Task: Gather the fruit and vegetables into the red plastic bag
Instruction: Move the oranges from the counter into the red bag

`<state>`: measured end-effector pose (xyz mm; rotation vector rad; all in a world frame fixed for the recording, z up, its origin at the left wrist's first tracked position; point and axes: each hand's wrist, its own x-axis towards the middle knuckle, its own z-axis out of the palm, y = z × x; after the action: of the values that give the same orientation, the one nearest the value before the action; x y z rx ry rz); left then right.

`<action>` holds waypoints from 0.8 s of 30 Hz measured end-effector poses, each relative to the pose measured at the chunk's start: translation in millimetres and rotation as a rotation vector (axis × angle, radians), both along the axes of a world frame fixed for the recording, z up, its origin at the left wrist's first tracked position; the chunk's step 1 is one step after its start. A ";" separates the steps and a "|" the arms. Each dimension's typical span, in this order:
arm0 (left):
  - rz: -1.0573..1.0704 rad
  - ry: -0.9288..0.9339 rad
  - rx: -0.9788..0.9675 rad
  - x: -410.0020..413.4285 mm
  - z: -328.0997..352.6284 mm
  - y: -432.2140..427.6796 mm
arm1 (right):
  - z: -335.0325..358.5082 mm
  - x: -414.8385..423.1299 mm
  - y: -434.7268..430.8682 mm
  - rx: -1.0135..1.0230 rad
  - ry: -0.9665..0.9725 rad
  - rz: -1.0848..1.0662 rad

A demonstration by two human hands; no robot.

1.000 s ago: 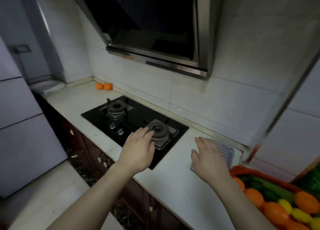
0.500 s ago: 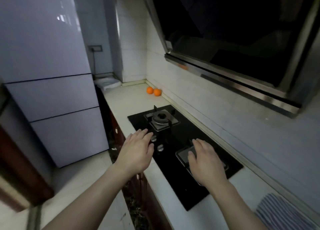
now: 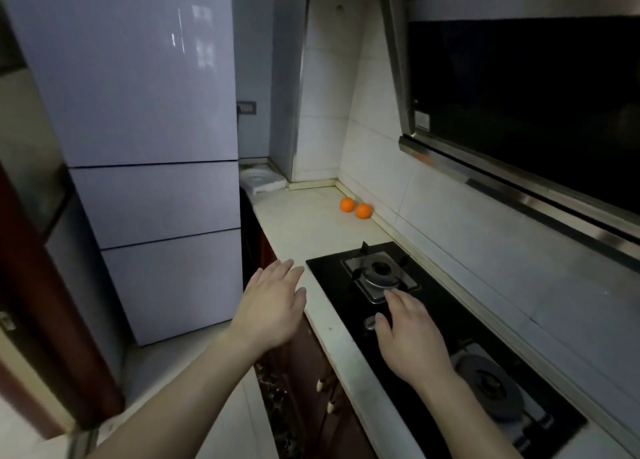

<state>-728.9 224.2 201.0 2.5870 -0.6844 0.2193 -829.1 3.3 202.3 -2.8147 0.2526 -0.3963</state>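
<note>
- Refrigerator (image 3: 138,147): the biggest thing in view, standing on the floor well left of the gas hob (image 3: 450,341).
- Range hood (image 3: 519,112): fixed to the tiled wall above the hob.
- Countertop (image 3: 301,237): a pale slab with the hob set into it. A bare stretch runs from the hob's far edge to the corner.
- Hob: black glass with two burners, one at its far end and one at its near end.
- Left hand (image 3: 273,306): palm down with straight, loosely spread fingers, holding nothing. It hovers just left of the hob's far-left corner.
- Right hand (image 3: 412,344): palm down, relaxed and empty, over the hob's middle. Its fingertips are at the far burner's near rim.
- Oranges (image 3: 347,204) (image 3: 363,210): two, side by side; whether they touch cannot be told.
  - They sit on the countertop beyond the hob's far edge, at the foot of the wall.
  - They lie straight ahead of both sets of fingertips and well apart from them, and neither hand is plainly nearer.
  - The pair lines up roughly crosswise, with the left orange ahead of the left hand.
  - Each is round, with no long axis and no heading, so any approach should serve.
- Red plastic bag: not in view.
</note>
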 end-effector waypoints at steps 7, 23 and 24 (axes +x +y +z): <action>-0.071 0.008 0.017 87.0 -0.6 56.6 | -0.7 70.7 58.5 0.001 0.009 -0.065; -0.150 -0.049 0.058 281.3 4.9 41.8 | -2.3 263.2 46.1 0.039 -0.059 -0.144; -0.145 -0.048 0.068 297.0 4.8 40.3 | -3.0 282.1 42.8 0.051 -0.062 -0.144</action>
<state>-431.9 264.5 205.8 2.5888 -0.9079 0.2154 -547.0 46.1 199.3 -2.7379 0.4472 -0.5008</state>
